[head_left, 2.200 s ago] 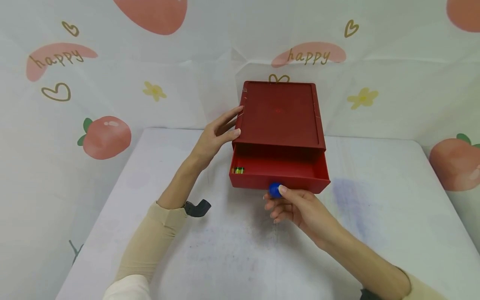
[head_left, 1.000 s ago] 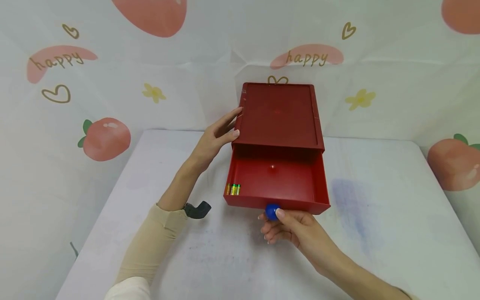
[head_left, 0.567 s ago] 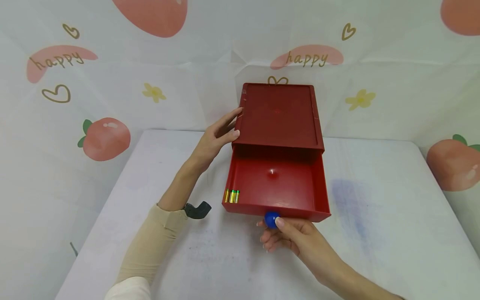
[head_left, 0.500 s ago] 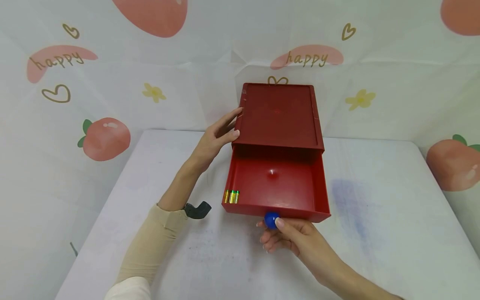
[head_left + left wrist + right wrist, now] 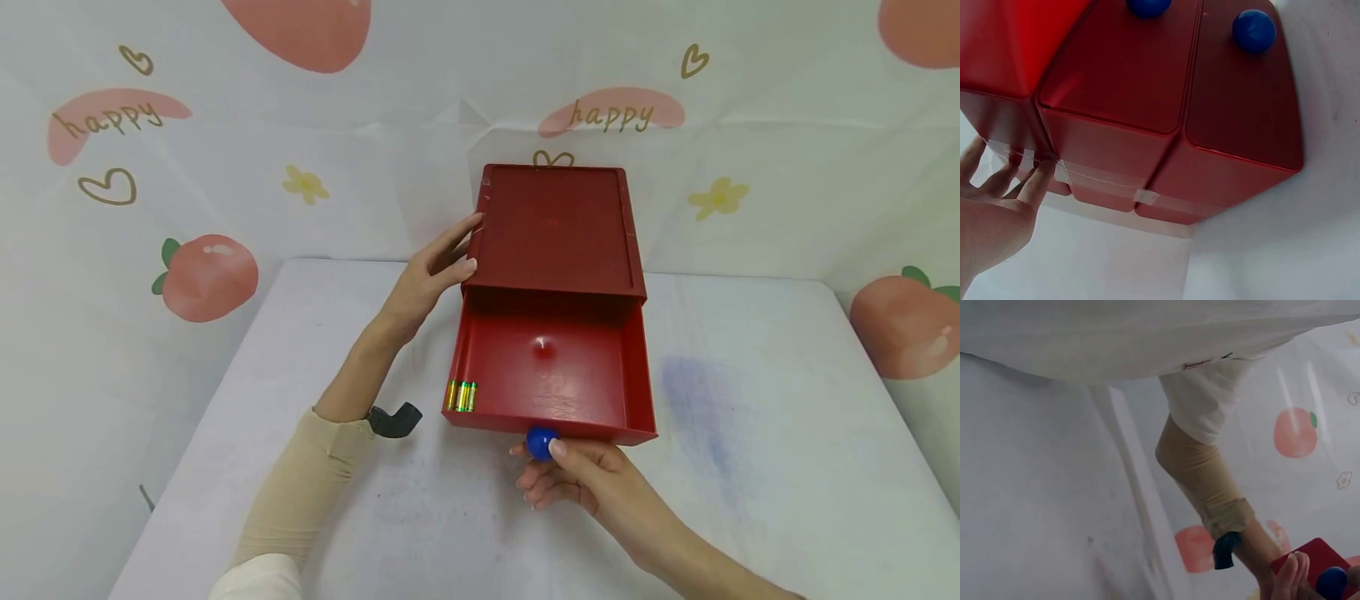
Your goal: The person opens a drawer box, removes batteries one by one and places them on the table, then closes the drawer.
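Note:
A red drawer cabinet (image 5: pixel 555 229) stands at the back of the table, its units stacked and taped along the side in the left wrist view. Its top drawer (image 5: pixel 585 375) is pulled well out. Several small green-and-gold batteries (image 5: pixel 462 396) lie in that drawer's front left corner. My right hand (image 5: pixel 600 479) pinches the blue round knob (image 5: pixel 540 444) on the drawer front between thumb and fingers. My left hand (image 5: pixel 423 283) rests on the cabinet's left side, fingers extended along it; in the left wrist view its fingertips touch the taped upper units.
Two lower drawers, each with a blue knob (image 5: pixel 1254 31), are closed in the left wrist view. A white patterned cloth (image 5: pixel 420 100) hangs right behind the cabinet. The white table (image 5: pixel 742 400) bears a faint purple stain on the right.
My right hand has drawn the top drawer toward me by its knob, and the batteries came forward with it. In the last half second it barely moves. My left hand has stayed put.

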`<state>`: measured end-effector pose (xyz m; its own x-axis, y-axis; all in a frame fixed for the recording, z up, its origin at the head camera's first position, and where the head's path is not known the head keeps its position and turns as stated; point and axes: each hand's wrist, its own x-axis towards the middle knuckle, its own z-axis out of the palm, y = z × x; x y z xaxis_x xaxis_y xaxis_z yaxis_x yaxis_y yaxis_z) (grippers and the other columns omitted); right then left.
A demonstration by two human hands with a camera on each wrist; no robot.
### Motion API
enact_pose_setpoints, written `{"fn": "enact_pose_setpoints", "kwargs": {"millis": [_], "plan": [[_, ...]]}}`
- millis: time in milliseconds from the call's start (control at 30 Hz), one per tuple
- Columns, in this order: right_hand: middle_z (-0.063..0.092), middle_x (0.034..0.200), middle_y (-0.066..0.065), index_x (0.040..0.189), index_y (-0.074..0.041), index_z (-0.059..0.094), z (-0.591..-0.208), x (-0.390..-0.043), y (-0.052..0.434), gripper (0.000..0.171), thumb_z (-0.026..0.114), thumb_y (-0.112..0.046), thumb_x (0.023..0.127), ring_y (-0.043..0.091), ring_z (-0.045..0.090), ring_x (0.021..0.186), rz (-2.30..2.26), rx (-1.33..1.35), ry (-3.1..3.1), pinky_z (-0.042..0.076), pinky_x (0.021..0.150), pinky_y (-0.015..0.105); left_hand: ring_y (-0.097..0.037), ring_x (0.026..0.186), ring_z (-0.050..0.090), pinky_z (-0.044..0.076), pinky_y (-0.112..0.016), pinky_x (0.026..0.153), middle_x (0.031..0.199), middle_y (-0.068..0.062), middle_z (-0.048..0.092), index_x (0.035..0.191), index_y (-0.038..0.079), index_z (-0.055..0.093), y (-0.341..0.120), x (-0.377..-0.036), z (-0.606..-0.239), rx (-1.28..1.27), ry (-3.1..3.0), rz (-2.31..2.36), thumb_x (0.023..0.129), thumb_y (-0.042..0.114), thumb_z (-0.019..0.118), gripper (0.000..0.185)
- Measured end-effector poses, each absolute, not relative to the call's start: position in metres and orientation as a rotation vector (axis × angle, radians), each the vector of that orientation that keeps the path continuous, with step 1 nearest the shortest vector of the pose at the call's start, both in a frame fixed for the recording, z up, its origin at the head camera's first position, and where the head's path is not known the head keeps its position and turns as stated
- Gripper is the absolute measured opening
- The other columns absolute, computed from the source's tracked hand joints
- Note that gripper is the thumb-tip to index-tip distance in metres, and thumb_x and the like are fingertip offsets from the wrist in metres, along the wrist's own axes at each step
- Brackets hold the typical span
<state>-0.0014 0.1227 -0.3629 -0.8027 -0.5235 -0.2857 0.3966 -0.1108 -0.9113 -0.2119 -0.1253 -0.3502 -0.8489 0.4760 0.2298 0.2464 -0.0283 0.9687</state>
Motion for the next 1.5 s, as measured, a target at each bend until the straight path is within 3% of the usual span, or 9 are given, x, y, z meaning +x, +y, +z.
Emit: {"fn": "enact_pose_setpoints", "kwargs": {"millis": [400, 633, 800, 1100, 1500], "plan": [[0.070, 0.108, 0.019, 0.127, -0.002, 0.066, -0.360, 0.002, 0.125, 0.034, 0.051, -0.021, 0.103, 0.026, 0.069, 0.091, -1.779, -0.309, 1.587, 0.055, 0.086, 0.031, -0.018, 0.144, 0.032, 0.038, -0.043, 0.111, 0.156, 0.003, 0.037, 0.154, 0.022, 0.038, -0.125, -0.212, -0.349, 0.785, 2.066, 1.995, 0.098, 0.021, 0.054, 0.058], [0.071, 0.111, 0.014, 0.128, -0.005, 0.066, -0.351, 0.004, 0.127, 0.031, 0.052, -0.019, 0.103, 0.025, 0.069, 0.096, -1.732, -0.425, 1.563, 0.054, 0.088, 0.030, -0.018, 0.144, 0.032, 0.037, -0.044, 0.112, 0.156, 0.003, 0.037, 0.154, 0.022, 0.038, -0.126, -0.212, -0.350, 0.793, 2.065, 1.999, 0.098, 0.022, 0.055, 0.058], [0.071, 0.112, 0.014, 0.127, -0.005, 0.065, -0.342, 0.003, 0.133, 0.030, 0.050, -0.012, 0.102, 0.029, 0.068, 0.100, -1.774, -0.556, 1.538, 0.055, 0.089, 0.035, -0.018, 0.144, 0.032, 0.038, -0.044, 0.111, 0.156, 0.003, 0.037, 0.154, 0.023, 0.038, -0.126, -0.212, -0.350, 0.807, 2.073, 1.996, 0.098, 0.023, 0.055, 0.059], [0.073, 0.108, 0.006, 0.124, -0.010, 0.067, -0.312, 0.001, 0.141, 0.032, 0.051, 0.000, 0.099, 0.024, 0.069, 0.095, -1.791, -0.789, 1.757, 0.058, 0.080, 0.037, -0.018, 0.144, 0.031, 0.038, -0.043, 0.111, 0.157, 0.003, 0.036, 0.154, 0.022, 0.038, -0.126, -0.211, -0.351, 0.815, 2.063, 1.999, 0.098, 0.025, 0.056, 0.059], [0.072, 0.107, 0.000, 0.124, -0.014, 0.066, -0.287, -0.016, 0.145, 0.037, 0.056, 0.006, 0.095, 0.020, 0.068, 0.093, -1.733, -0.991, 1.947, 0.056, 0.080, 0.033, -0.020, 0.145, 0.031, 0.038, -0.044, 0.111, 0.157, 0.001, 0.035, 0.155, 0.020, 0.036, -0.125, -0.212, -0.353, 0.819, 2.057, 2.001, 0.099, 0.022, 0.054, 0.059]]}}
